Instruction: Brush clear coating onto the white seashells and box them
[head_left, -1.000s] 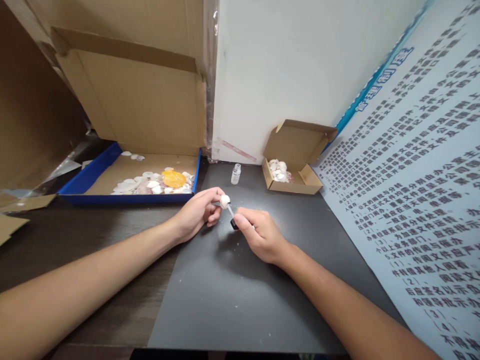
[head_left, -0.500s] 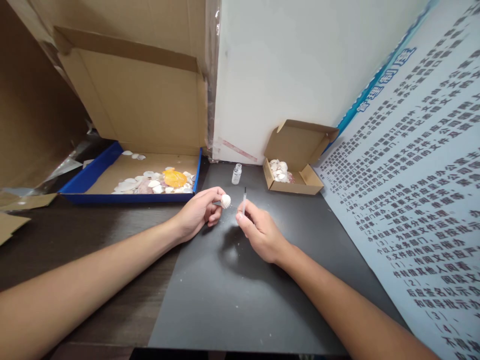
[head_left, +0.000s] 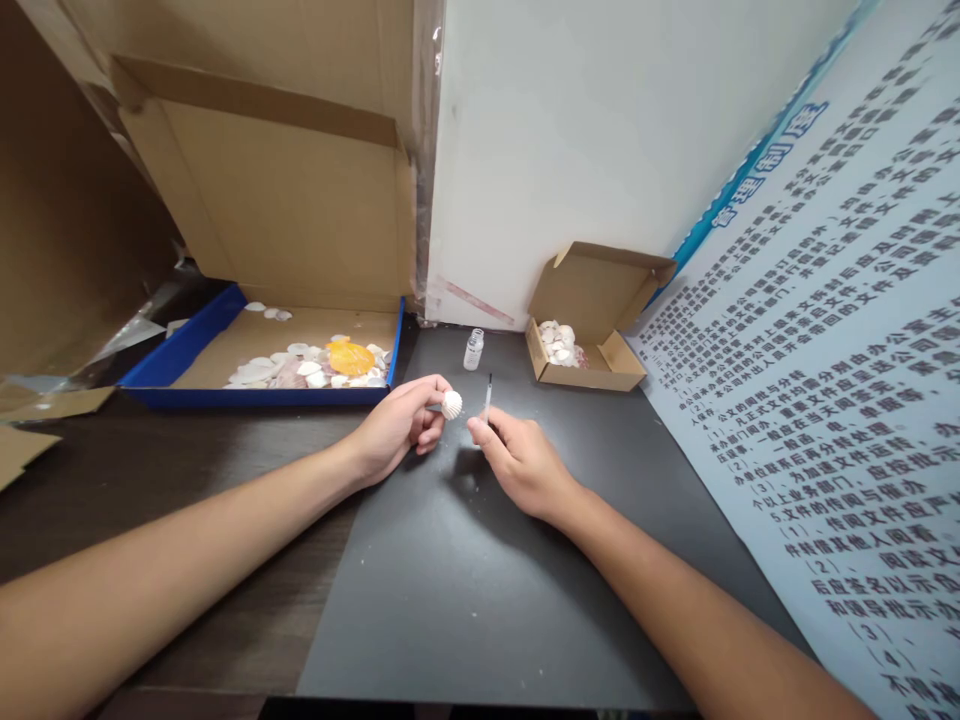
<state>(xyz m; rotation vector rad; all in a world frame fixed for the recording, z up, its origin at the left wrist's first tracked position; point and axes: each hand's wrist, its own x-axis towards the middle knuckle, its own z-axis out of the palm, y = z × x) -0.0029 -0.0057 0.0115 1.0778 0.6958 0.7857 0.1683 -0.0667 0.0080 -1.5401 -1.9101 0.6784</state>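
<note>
My left hand (head_left: 401, 428) pinches a small white ribbed seashell (head_left: 451, 404) between thumb and forefinger, above the dark mat. To its right, my right hand (head_left: 517, 458) is closed round a thin brush (head_left: 488, 394) with a pale stem and a dark tip that points up. Brush and shell are close together but apart. Behind both hands a small clear glass bottle (head_left: 473, 350) with a pale label stands upright and uncapped on the mat. My right fingers hide the lower end of the brush.
At the left lies an open blue-sided cardboard box (head_left: 262, 395) with many pale shells and one orange shell (head_left: 350, 356). A smaller open carton (head_left: 600, 378) with white shells stands at the back right. A white wall panel (head_left: 570, 130) and a printed poster (head_left: 840, 400) border the dark mat (head_left: 465, 610).
My right hand has shifted slightly left and up with the brush, which now leans a little more. The left hand and shell have barely moved.
</note>
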